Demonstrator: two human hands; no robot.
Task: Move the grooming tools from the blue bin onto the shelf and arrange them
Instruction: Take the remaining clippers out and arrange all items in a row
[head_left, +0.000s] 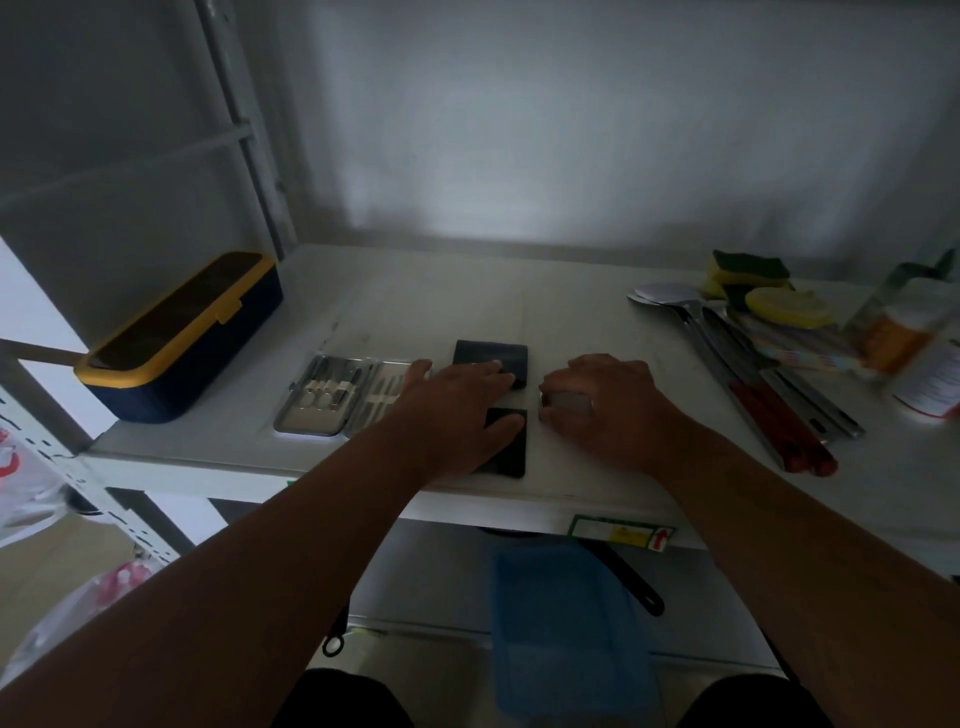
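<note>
Left hand, fingers straight, rests across two flat black pouches; right hand, at its 3 o'clock, curls round a small silvery tool. Open metal-cased manicure set lies at 9 o'clock on the white shelf. Best practice: set the tool parallel, edges aligned.

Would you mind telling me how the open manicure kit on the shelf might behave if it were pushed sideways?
The open manicure kit lies flat on the shelf, so it should slide rather than tip. Its metal-looking case seems rigid. Its two halves may fold at the hinge if lifted by one side.
</note>
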